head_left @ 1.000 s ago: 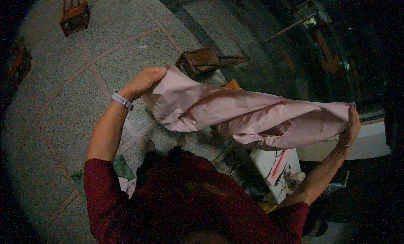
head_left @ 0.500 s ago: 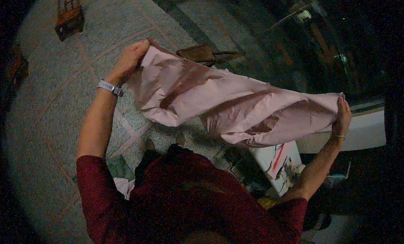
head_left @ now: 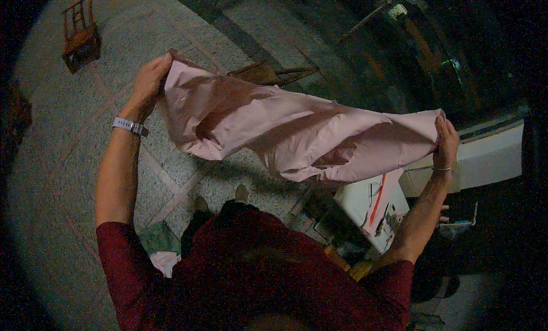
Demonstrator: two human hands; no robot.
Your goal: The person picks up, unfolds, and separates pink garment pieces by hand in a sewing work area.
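A pale pink cloth (head_left: 297, 131) hangs stretched between my two hands, sagging and creased in the middle. My left hand (head_left: 149, 82), with a watch on its wrist, grips the cloth's left end, raised high over the stone floor. At the far right my right hand (head_left: 445, 139), a thin bangle on the wrist, is closed on the other end. Both arms are spread wide. My dark red top fills the lower middle of the view.
A small wooden stool (head_left: 80, 34) stands at the upper left on the tiled stone floor (head_left: 68, 159). Another low wooden seat (head_left: 268, 74) shows behind the cloth. A white box with small items (head_left: 371, 205) sits below my right arm. Folded cloths (head_left: 160, 245) lie by my left side.
Both hands have lifted the cloth higher and pulled it wider apart. My left hand rose most, and the cloth has flattened out more between the hands.
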